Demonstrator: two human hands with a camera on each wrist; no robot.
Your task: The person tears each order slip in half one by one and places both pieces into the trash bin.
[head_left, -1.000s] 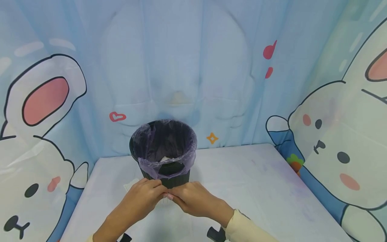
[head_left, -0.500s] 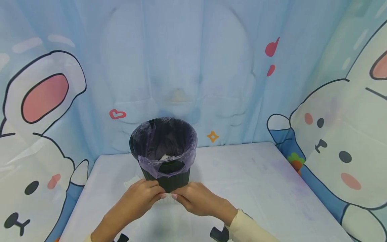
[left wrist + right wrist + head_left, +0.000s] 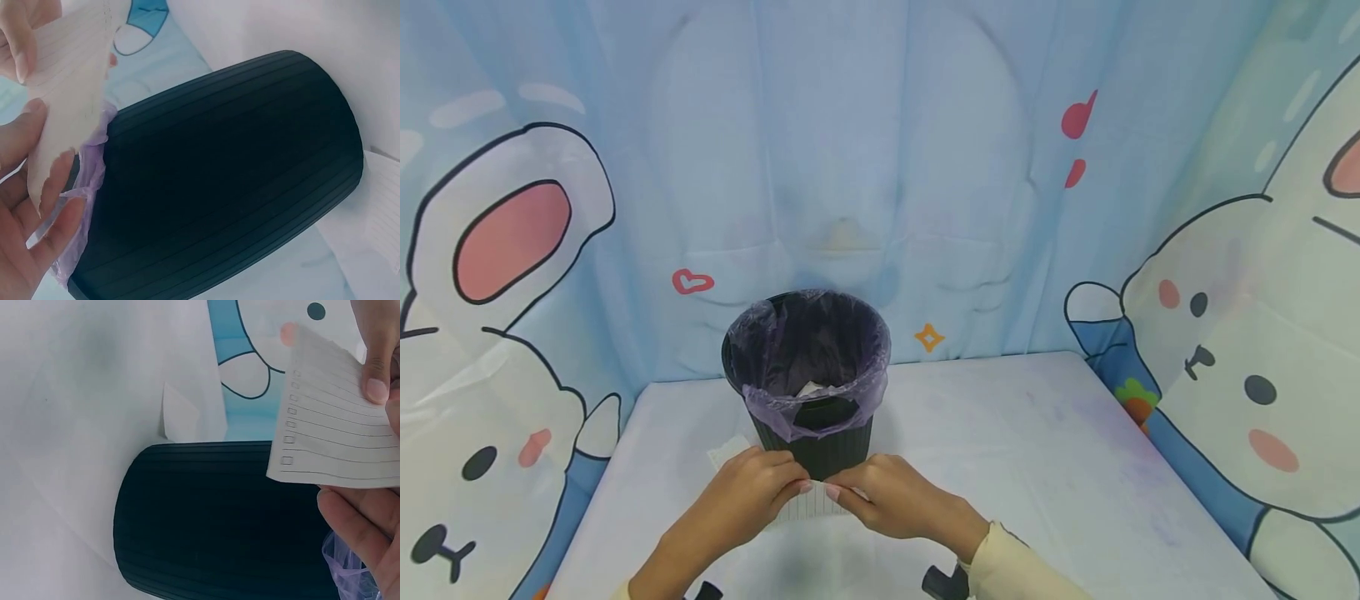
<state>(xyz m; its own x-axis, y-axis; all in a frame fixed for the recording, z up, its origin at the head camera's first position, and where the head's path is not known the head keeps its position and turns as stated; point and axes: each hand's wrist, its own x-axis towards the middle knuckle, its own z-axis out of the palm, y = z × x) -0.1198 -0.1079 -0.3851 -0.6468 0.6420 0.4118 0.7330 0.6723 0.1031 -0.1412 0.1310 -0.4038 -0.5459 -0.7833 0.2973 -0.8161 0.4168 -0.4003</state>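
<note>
Both hands pinch the edge of a sheet of lined paper [image 3: 812, 505], just in front of a black trash bin. The left hand [image 3: 747, 498] grips it from the left, the right hand [image 3: 891, 500] from the right, their fingertips a small gap apart. Printed check boxes run down one side of the paper [image 3: 331, 428] in the right wrist view; in the left wrist view part of its edge looks ragged. The ribbed trash bin [image 3: 831, 454] stands upright behind the hands, lined with a purple plastic bag [image 3: 775, 412] folded over its rim. A whitish scrap [image 3: 809, 388] lies inside.
Another pale piece of paper [image 3: 727, 450] lies on the table left of the bin, partly hidden by the left hand. The white-covered table [image 3: 1000, 433] meets a blue curtain [image 3: 835, 150] with printed rabbits. Black camera mounts [image 3: 946, 582] sit under the wrists.
The fingertips, which met a second ago, have drawn slightly apart. More of the lined paper now shows below them. The bin stays in place while the head view shifts a little.
</note>
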